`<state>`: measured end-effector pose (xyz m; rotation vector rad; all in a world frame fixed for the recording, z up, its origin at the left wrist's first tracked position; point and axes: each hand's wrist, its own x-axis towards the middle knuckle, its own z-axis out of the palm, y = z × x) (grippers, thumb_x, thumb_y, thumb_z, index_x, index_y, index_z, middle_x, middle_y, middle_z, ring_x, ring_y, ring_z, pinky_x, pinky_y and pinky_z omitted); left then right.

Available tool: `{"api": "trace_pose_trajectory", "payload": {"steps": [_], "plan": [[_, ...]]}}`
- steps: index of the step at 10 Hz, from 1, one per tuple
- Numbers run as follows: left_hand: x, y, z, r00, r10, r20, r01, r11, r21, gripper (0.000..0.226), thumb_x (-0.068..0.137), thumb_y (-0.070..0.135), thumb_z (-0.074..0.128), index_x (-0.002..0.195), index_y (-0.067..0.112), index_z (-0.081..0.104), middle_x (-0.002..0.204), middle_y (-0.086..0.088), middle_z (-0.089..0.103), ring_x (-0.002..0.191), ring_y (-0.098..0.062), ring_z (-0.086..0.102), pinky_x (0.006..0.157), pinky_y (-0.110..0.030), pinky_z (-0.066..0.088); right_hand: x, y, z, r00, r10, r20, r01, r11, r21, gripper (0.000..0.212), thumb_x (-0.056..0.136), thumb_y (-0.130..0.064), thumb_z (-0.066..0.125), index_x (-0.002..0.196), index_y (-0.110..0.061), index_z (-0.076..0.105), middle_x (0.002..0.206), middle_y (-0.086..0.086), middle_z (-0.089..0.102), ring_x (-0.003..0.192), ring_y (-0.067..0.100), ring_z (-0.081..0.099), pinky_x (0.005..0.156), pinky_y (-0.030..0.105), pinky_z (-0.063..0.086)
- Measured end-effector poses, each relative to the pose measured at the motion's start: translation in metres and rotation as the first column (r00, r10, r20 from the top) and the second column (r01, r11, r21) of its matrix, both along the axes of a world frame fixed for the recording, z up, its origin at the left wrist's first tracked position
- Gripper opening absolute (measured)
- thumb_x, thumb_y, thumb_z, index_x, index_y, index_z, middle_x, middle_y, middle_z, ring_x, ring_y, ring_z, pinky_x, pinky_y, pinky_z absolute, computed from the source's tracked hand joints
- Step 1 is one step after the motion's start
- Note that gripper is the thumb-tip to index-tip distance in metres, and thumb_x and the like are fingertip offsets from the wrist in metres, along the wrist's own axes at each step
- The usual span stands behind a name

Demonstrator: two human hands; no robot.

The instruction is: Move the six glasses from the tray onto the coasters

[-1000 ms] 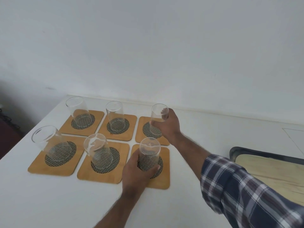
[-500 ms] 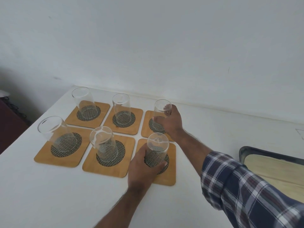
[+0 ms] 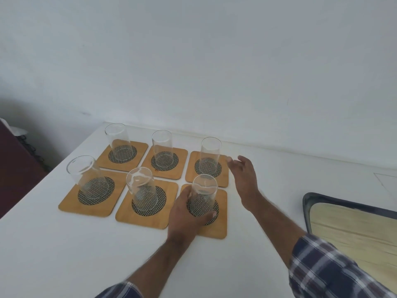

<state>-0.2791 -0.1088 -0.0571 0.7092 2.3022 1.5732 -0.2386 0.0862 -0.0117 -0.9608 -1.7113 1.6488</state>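
Several clear glasses stand upright on wooden coasters with dark mesh centres, laid out in two rows of three. My left hand is wrapped around the front right glass, which rests on its coaster. My right hand hovers with fingers apart just right of the back right glass and touches nothing. That glass stands on its coaster. The tray, dark-rimmed with a pale wood floor, lies at the right with no glass in the part I can see.
The white table meets a white wall at the back. Its left edge drops off to a dark area beside the front left coaster. Plaid sleeves cover both forearms.
My right hand has let go of the back right glass and pulled back to the right with its fingers spread. My left hand still holds the front right glass.
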Motion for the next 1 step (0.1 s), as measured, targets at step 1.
{"api": "trace_pose_trajectory", "payload": {"steps": [1], "plan": [[0.0043, -0.0112, -0.0037, 1.000, 0.001, 0.014, 0.000, 0.998, -0.056, 0.100, 0.054, 0.048, 0.090, 0.142, 0.031, 0.047, 0.138, 0.011, 0.059, 0.128, -0.010, 0.051, 0.107, -0.039, 0.045, 0.0311, -0.0099, 0.0052, 0.998, -0.048, -0.027, 0.048, 0.999, -0.023, 0.060, 0.085, -0.052, 0.067, 0.134, -0.023, 0.047, 0.133, -0.002, 0.057, 0.127, 0.011, 0.050, 0.093, 0.024, 0.035]]}}
